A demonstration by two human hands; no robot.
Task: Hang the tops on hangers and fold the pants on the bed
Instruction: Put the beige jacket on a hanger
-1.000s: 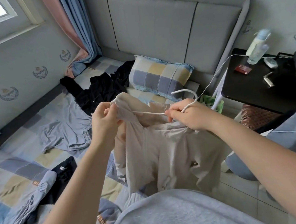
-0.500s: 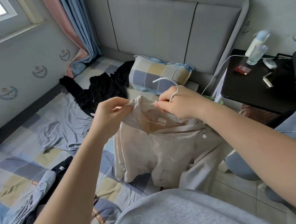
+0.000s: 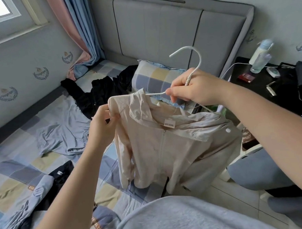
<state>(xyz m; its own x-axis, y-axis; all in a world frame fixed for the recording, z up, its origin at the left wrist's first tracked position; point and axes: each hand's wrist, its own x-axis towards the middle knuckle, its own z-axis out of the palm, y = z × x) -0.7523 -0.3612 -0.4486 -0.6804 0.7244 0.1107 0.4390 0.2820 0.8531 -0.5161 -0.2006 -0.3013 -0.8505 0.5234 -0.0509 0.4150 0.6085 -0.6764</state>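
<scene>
Both my hands are gripping: my right hand [image 3: 196, 88] curls its fingers round the neck of the white hanger [image 3: 198, 57], hook upward, while my left hand [image 3: 102, 125] pinches one shoulder of the beige zip jacket [image 3: 167, 149]. The jacket hangs draped over the hanger, held up above the bed's [image 3: 11, 170] near edge. On the bed lie a black garment [image 3: 98, 93], a blue-grey garment [image 3: 62, 131] and a checked pillow [image 3: 155, 78]; a clear bottle [image 3: 259, 58] stands on the black nightstand [image 3: 252, 93].
</scene>
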